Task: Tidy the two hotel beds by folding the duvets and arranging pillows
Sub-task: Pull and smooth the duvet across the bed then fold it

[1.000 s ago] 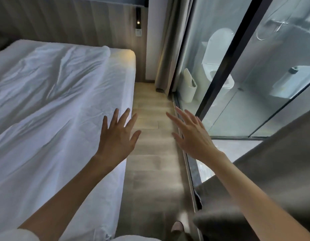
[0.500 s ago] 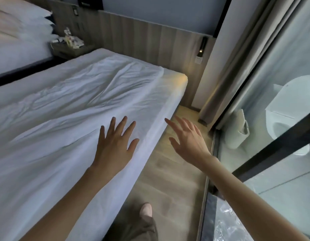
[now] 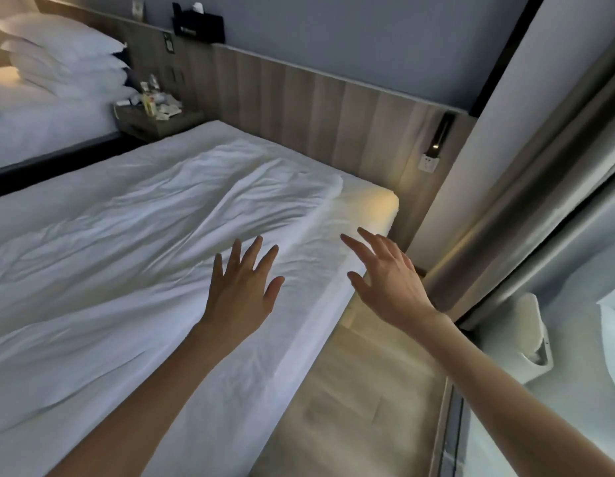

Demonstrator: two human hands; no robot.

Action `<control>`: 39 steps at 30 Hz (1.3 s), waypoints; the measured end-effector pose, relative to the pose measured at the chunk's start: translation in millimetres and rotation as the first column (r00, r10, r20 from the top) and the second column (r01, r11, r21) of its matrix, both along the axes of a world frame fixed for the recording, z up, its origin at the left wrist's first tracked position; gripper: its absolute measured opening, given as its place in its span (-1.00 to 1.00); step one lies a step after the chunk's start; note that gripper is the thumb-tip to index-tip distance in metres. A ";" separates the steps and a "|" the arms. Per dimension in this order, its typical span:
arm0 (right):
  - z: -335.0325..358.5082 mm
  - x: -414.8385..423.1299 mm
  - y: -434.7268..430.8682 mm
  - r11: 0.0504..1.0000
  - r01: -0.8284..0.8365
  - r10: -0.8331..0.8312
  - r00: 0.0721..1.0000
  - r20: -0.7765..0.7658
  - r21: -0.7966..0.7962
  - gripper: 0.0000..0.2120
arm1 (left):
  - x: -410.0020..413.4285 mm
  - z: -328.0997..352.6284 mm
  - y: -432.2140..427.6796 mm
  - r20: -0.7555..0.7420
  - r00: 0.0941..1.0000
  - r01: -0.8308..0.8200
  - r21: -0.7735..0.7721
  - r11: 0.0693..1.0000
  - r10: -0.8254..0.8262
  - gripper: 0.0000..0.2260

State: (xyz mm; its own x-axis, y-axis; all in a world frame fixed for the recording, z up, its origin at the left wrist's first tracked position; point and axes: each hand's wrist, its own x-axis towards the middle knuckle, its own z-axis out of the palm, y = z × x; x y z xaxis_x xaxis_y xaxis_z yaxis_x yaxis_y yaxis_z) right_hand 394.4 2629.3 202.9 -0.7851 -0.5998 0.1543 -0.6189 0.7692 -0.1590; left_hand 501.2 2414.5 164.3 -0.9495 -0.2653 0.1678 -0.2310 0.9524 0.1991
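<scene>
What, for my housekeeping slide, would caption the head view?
Open left hand and right hand reach toward the rumpled duvet; pillows stacked on the far bed.

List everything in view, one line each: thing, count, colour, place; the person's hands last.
Near bed mattress: one, white, centre, head corner bare.
Rumpled white duvet: one, white, spread over that mattress.
Far bed: one, white, upper left.
Stacked pillows: one stack, count unclear, white, on the far bed.
Small wooden nightstand: one, brown, between the beds, holding clutter.
Wood-panel headboard: one, brown, along the wall.
Slim black reading lamp: one, black, headboard's right end.
Grey fabric curtain: one, grey, right.
Wood-look floor: brown, beside the near bed.
Left hand: open, fingers spread, over the near bed.
Right hand: open, over that bed's edge.
</scene>
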 end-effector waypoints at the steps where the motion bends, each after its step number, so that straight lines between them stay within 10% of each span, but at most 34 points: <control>1: 0.3 -23.0 -2.5 1.000 -0.001 0.001 1.000 0.007 -0.005 -0.43 | -22.0 -0.4 -2.7 -0.007 1.000 -0.006 -0.004 1.000 0.006 -0.50; 20: -23.7 -468.4 -74.6 0.931 -0.362 0.363 0.919 0.152 -0.035 -0.45 | -364.9 -45.4 -18.6 0.089 0.900 -0.433 0.079 0.898 0.426 -0.51; 39: -101.1 -661.0 -285.7 0.779 -0.618 0.554 0.759 0.341 0.110 -0.46 | -499.6 -139.3 -171.1 0.262 0.659 -0.752 0.196 0.630 0.705 -0.51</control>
State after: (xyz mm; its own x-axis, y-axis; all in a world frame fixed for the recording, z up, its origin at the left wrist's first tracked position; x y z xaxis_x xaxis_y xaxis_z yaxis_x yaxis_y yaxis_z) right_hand -266.6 2343.7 101.9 -0.2571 -0.9477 -0.1893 -0.9125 0.3025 -0.2752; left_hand 1.6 2243.4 25.0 -0.4305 -0.8912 -0.1427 -0.8736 0.3717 0.3142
